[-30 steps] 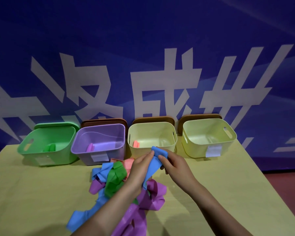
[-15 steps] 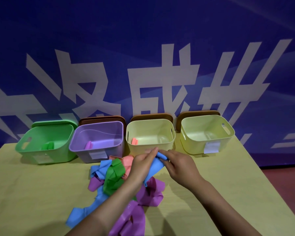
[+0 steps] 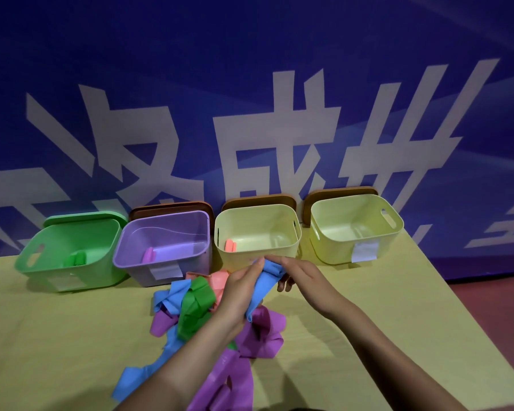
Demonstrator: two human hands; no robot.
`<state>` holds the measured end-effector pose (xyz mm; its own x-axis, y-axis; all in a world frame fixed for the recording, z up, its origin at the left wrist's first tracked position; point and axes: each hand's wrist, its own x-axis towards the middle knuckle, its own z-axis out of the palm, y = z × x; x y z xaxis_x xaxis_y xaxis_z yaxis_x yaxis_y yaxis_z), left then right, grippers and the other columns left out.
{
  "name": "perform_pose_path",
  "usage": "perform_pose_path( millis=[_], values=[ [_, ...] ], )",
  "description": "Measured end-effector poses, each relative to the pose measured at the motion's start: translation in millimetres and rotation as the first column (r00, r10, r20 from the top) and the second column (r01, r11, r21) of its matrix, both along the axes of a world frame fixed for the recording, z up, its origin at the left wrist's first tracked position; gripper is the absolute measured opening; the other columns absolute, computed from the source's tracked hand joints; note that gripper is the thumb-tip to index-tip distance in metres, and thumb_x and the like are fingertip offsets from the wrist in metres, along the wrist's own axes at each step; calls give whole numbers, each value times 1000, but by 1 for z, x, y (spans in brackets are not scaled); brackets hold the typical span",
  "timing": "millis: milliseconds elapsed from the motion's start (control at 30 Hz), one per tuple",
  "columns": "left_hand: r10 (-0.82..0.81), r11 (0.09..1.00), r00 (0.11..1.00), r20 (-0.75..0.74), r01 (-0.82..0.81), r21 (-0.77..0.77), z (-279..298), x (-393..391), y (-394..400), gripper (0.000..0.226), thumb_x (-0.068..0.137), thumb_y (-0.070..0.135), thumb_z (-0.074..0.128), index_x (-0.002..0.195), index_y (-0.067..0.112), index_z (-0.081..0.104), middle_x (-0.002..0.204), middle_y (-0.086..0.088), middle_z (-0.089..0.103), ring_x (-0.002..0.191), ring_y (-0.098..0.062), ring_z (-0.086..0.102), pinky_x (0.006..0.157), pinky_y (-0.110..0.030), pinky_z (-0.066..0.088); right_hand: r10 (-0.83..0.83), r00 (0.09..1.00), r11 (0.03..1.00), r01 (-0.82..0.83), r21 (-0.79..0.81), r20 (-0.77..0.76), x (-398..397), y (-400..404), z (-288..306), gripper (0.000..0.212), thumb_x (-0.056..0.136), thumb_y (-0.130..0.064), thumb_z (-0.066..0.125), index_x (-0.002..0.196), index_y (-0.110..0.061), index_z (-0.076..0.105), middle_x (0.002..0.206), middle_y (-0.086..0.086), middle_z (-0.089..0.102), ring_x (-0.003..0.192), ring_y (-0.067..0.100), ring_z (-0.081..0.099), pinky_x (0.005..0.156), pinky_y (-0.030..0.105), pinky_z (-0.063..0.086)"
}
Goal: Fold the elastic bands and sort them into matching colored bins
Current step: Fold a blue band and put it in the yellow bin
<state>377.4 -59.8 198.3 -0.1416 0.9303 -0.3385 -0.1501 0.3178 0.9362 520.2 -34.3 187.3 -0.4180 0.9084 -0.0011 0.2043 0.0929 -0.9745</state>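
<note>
Hands, left [image 3: 240, 287] and right [image 3: 304, 281], pinch blue band [image 3: 264, 280] above pile.

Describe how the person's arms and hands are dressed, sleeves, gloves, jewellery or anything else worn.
Both arms enter from the bottom edge bare to the forearm, with no sleeves in view. The left hand and right hand wear no gloves, and no rings, watch or bracelets show.

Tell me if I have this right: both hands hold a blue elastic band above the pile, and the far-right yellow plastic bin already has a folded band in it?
Not quite. The head view shows the far-right yellow plastic bin with no band visible inside. The rest holds: the left hand and right hand hold the blue elastic band above the pile.
</note>
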Motion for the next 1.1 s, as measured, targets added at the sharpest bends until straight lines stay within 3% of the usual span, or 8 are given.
perform_pose_path(
  millis=[100,267,433,567,700,867,967,1100],
  values=[
    [2,999,1000,-1,-2,33,-1,-3,2,22,96,23,54,84,10,69,68,-1,68,60,-11,60,57,-19,45,-51,998,995,48,-87,-26,-9,-3,0,34,103,-29,38,98,-13,68,68,-8,64,64,12,55,63,25,44],
    [-4,998,998,-64,8,67,-7,-10,7,24,95,26,55,88,9,68,72,-10,67,65,-20,58,64,-30,44,-115,985,979,90,-183,-131,-19,-9,5,35,101,-21,42,73,-12,61,58,-3,62,59,16,54,59,25,44],
    [-76,989,976,-202,99,106,-11,-14,5,19,98,23,51,92,13,65,84,-17,67,73,-22,58,69,-36,44,-220,966,971,203,-128,-139,-25,-7,-4,20,97,-10,51,95,2,68,54,-6,53,51,10,46,56,22,40],
    [-57,992,960,-272,86,95,-14,-17,1,24,98,19,51,76,14,59,66,-2,55,62,-14,48,60,-28,37,-211,977,971,205,123,36,-28,-11,-10,20,95,-12,55,104,-20,70,61,-13,57,56,6,49,58,24,40],
    [-33,997,975,-218,47,61,-12,-18,-2,27,97,21,53,71,15,58,62,1,52,60,-14,46,56,-26,35,-220,968,941,178,287,123,-28,-14,-10,28,91,-29,51,110,-23,70,64,-6,59,57,16,51,56,30,41],
    [11,1000,998,-61,-11,8,-9,-17,-3,24,91,32,61,81,12,70,76,-9,63,71,-20,55,65,-30,40,-237,968,946,210,245,86,-29,-11,-9,22,89,-36,50,93,-23,67,67,5,60,64,25,54,61,42,44],
    [7,1000,996,-88,-9,-30,-8,-17,-4,27,90,36,61,81,13,70,75,-7,62,69,-19,56,60,-25,40,-244,968,954,229,196,54,-28,-12,-5,31,85,-44,51,94,-20,70,70,10,61,65,28,54,62,43,45],
    [-16,1000,994,-112,16,-5,-6,-16,-4,26,92,36,59,84,13,70,81,-10,65,74,-21,58,66,-29,43,-250,967,965,253,75,-45,-28,-16,-5,22,94,-32,55,93,-17,71,56,-1,55,55,10,52,59,31,44]
  ],
)
